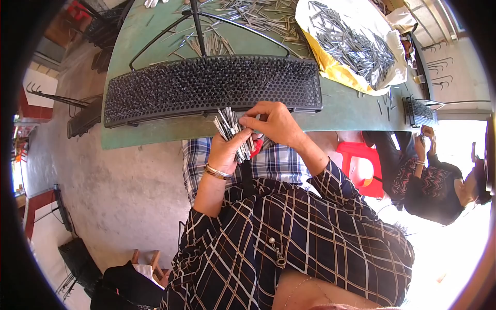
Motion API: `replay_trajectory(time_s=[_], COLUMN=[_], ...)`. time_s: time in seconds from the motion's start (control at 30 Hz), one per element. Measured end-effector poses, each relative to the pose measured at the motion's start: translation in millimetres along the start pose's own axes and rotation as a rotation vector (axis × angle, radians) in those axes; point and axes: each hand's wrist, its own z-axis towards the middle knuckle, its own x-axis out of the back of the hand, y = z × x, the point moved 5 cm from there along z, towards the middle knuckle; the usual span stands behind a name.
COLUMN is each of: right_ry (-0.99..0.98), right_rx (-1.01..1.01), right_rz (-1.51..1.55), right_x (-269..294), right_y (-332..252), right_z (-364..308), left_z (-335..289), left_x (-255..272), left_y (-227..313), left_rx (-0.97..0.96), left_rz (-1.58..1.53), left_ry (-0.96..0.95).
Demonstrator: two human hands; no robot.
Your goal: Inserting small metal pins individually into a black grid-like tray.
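Note:
A bundle of thin silvery metal sticks (227, 122) is gripped in my left hand (223, 154), the fingers wrapped round it and the ends fanning out above the thumb. My right hand (279, 124) is at the bundle's right side, thumb and fingertips pinched together at its upper ends. Whatever those fingertips pinch is too small to make out. Just beyond both hands lies a long black rack (212, 85) full of round holes. Many holes on its left and middle hold upright pieces; toward the right more holes show bare.
Loose metal sticks (258, 18) are scattered over the green table (155, 132). A white and yellow sack (356, 85) holds a heap of them. At right, another person (431, 181) sits near a red stool (359, 163) and a second black rack (419, 111).

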Motion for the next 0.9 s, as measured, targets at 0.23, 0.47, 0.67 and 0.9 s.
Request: replay_trajectory(time_s=[0.23, 0.47, 0.67, 0.9], right_ry=[-0.104, 0.29, 0.302, 0.302], right_rx=[-0.253, -0.05, 0.057, 0.14], right_rz=[0.265, 0.27, 0.189, 0.154], right_x=[3, 14, 12, 10], right_y=[5, -12, -10, -21], right_z=[1, 25, 34, 36], left_z=[-2, -3, -6, -3], left_x=[3, 10, 11, 13], left_y=[3, -2, 0, -3], left_rx=[-0.052, 0.08, 0.084, 0.073], left_rz=[0.026, 0.001, 0.012, -0.016], left_ry=[0.122, 0.181, 0.179, 0.176])
